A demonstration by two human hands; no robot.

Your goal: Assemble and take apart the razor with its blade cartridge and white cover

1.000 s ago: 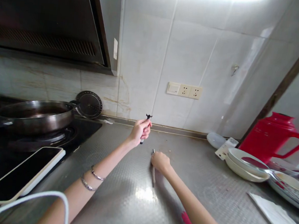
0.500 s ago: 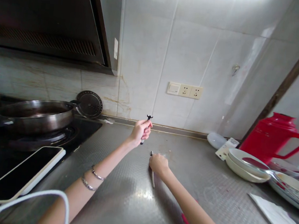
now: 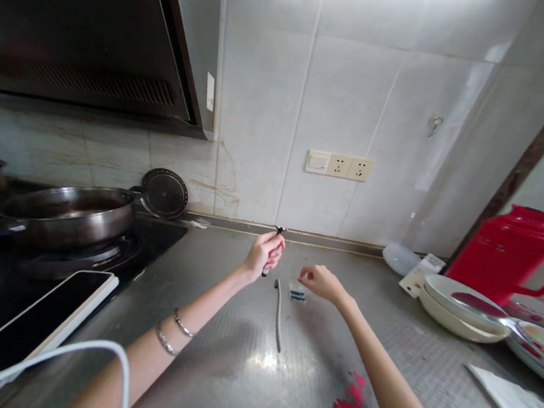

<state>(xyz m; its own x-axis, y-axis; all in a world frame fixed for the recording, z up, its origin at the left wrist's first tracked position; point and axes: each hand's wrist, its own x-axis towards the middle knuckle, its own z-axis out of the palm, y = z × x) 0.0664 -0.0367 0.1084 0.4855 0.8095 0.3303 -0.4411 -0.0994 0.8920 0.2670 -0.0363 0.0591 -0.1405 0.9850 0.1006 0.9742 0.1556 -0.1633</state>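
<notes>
My left hand [image 3: 264, 254] is wrapped around a black razor handle [image 3: 265, 272], its small forked head [image 3: 281, 230] sticking up past the thumb. To the right, my right hand [image 3: 325, 282] hovers low over the counter with its fingers curled together. Anything pinched in those fingertips is too small to make out. Just below them lies a small clear plastic pack [image 3: 297, 293] with dark teal strips inside; whether they touch it I cannot tell. A slim grey stick with a dark tip [image 3: 278, 320] lies on the counter between my forearms.
On the left are a stove with a steel pan [image 3: 73, 214], a phone [image 3: 34, 322] and a white cable [image 3: 109, 346]. A red thermos jug [image 3: 503, 252], stacked bowls [image 3: 456, 311] and white paper [image 3: 517, 407] stand or lie right. Red patches [image 3: 349, 407] mark the metal counter [image 3: 218, 365].
My right hand has moved right, off the grey stick, uncovering it and the clear pack. My left hand has shifted slightly right and down, still gripping the razor handle.
</notes>
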